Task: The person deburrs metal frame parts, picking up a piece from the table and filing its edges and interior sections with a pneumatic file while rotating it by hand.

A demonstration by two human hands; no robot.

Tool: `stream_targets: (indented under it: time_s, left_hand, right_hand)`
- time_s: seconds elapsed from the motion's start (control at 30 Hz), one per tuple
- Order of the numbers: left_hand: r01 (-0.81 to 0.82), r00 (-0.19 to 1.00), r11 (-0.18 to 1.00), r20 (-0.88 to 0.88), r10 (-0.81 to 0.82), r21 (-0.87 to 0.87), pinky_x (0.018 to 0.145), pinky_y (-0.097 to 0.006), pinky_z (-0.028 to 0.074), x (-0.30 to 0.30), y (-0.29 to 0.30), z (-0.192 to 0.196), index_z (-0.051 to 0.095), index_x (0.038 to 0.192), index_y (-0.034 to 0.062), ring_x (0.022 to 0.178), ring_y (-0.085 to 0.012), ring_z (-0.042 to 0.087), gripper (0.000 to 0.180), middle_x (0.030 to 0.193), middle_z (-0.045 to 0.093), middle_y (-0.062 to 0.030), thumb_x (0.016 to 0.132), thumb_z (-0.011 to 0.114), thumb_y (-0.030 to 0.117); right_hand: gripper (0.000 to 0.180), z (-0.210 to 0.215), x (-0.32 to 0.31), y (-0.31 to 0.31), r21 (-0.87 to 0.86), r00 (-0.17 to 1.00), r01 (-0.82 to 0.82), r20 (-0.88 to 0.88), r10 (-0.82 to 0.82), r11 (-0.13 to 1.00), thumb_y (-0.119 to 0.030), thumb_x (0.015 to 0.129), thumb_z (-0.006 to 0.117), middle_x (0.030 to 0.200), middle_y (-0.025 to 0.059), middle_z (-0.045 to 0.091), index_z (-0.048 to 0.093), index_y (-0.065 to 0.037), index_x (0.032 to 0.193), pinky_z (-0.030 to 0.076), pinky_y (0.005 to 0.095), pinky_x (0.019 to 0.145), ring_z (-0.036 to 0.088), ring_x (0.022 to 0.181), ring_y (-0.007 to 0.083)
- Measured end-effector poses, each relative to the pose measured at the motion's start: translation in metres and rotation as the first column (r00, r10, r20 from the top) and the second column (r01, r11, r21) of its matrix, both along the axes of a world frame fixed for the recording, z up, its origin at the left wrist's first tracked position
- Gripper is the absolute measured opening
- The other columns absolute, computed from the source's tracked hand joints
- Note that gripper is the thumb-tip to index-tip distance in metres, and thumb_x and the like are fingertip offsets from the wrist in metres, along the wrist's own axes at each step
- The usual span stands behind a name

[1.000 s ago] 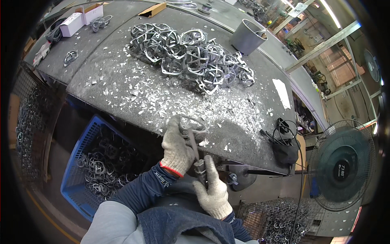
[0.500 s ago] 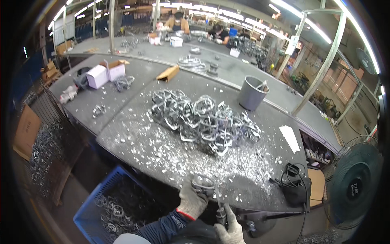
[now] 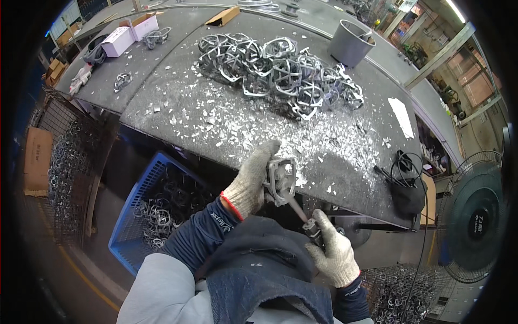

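Two gloved hands work one grey metal casting point(image 3: 280, 181) just off the near edge of the workbench point(image 3: 178, 116), above the person's lap. Left hand point(image 3: 249, 183): fingers curled fully around the casting's rim, gripping it. Right hand point(image 3: 334, 254): fingers closed on the handle of a slim rod-like tool point(image 3: 302, 213) whose tip meets the casting. Judged good practice: brace the casting firmly, keep the tool tip clear of the left fingers, and let chips fall toward the blue crate point(image 3: 156, 208).
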State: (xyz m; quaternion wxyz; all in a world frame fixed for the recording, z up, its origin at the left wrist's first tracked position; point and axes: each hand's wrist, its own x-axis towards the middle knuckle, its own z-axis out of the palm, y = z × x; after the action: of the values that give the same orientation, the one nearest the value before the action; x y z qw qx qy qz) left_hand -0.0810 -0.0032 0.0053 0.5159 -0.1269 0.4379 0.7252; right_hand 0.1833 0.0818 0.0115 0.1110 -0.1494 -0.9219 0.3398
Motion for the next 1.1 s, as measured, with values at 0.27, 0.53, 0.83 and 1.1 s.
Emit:
stream_targets:
  time_s: [0.27,0.53,0.83,1.1]
  left_hand:
    - [0.258,0.966,0.963,0.005,-0.258,-0.082,0.052,-0.032,0.054,0.013,-0.02,-0.011,0.068,0.103,0.0098,0.061,-0.0159,0.064,0.03,0.076,0.067,-0.0019,0.118,0.059,0.035]
    - [0.306,0.916,0.952,-0.27,-0.295,-0.001,0.055,-0.029,0.056,0.004,-0.037,-0.031,0.074,0.104,0.0004,0.065,-0.0129,0.069,0.026,0.085,0.071,-0.0053,0.112,0.059,0.02]
    - [0.299,0.048,0.948,-0.991,-0.124,-0.104,0.07,-0.039,0.058,-0.028,-0.04,-0.063,0.076,0.104,-0.0024,0.075,-0.0262,0.072,0.021,0.085,0.072,-0.0145,0.103,0.064,0.014]
    - [0.273,0.649,0.962,-0.734,-0.199,-0.019,0.069,-0.035,0.057,-0.009,-0.04,-0.032,0.078,0.097,-0.003,0.077,-0.0157,0.071,0.043,0.085,0.076,-0.009,0.115,0.051,0.027]
  right_hand:
    - [0.084,0.022,-0.006,0.002,0.369,0.971,-0.137,0.234,0.051,0.919,-0.015,0.091,0.089,0.091,0.0123,0.071,0.057,-0.017,0.168,0.062,0.046,0.066,0.076,0.075,0.0341]
    - [0.084,0.011,-0.015,0.007,0.083,0.996,0.091,-0.01,-0.091,0.992,-0.01,0.096,0.085,0.118,0.0183,0.082,0.052,-0.017,0.173,0.068,0.0436,0.081,0.084,0.095,0.0364]
    - [0.084,0.013,-0.016,-0.014,-0.12,0.994,-0.028,0.102,0.041,0.992,-0.014,0.096,0.085,0.134,0.022,0.079,0.051,-0.014,0.173,0.066,0.0449,0.096,0.082,0.112,0.0396]
    - [0.084,0.02,-0.017,-0.022,-0.183,0.98,-0.015,0.195,0.051,0.983,-0.001,0.094,0.082,0.149,0.0277,0.074,0.049,-0.002,0.172,0.059,0.0398,0.114,0.077,0.133,0.0378]
